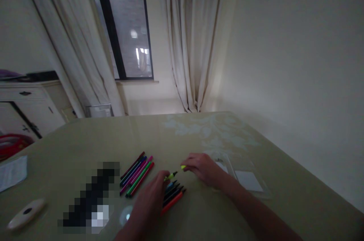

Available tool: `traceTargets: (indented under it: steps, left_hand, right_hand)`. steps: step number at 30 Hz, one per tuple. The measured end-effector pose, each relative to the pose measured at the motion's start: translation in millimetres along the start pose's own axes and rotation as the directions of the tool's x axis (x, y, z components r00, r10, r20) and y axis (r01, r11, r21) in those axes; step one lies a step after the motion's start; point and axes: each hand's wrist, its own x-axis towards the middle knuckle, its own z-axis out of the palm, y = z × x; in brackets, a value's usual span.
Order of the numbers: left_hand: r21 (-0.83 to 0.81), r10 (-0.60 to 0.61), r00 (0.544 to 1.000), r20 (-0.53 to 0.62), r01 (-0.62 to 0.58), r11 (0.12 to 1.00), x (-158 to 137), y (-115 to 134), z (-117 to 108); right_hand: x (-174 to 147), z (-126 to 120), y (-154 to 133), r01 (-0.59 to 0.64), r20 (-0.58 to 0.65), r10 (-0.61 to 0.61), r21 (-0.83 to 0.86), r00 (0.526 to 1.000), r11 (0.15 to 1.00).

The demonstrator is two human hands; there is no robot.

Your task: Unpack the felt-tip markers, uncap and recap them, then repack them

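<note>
My left hand point(152, 193) is closed around a yellow-green marker point(171, 176), its dark tip pointing up and to the right. Just across from that tip, my right hand point(202, 168) pinches a small yellow cap point(183, 167), apart from the marker. Several thick markers lie side by side beneath and beside my left hand, among them an orange marker point(172, 203); their rear ends are hidden by the hand. To the left of that hand rests a row of several slim felt-tip pens, including a green pen point(140, 178) and a dark red pen point(133, 165).
A clear plastic case point(265, 191) lies beside my right forearm. On the left of the table point(93, 138) are a pixelated dark object point(91, 197), a pale oval object point(27, 213) and a paper sheet point(13, 172). Behind stand a white cabinet point(31, 114) and curtains.
</note>
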Motion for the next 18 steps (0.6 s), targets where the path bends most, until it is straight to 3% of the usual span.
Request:
traceTargets:
  steps: [3,5,9,14,18]
  left_hand:
    - [0.001,-0.028,0.997,-0.065,0.028,1.000,2.7,-10.9,-10.7]
    - [0.030,0.004,0.998,-0.062,-0.002,1.000,3.8,-16.1,-17.3]
    - [0.106,-0.004,1.000,-0.006,0.004,0.994,4.1,-18.5,-21.8]
    - [0.100,-0.032,0.995,0.093,0.023,0.995,5.6,-18.8,-20.9]
    - [0.200,-0.133,0.991,-0.030,0.136,0.970,8.1,-27.6,-26.1]
  right_hand:
    - [-2.8,-19.2,23.5,-0.116,-0.166,0.121,0.039,0.979,0.992]
    - [-3.7,-22.3,33.6,-0.190,-0.208,0.191,0.026,0.959,0.982]
    - [-2.7,-0.7,37.5,-0.321,-0.162,0.310,-0.042,0.937,0.946]
    - [-0.9,26.8,30.6,-0.320,-0.099,0.312,-0.088,0.945,0.943]
    - [-1.1,30.9,27.2,-0.316,-0.104,0.303,-0.149,0.947,0.937]
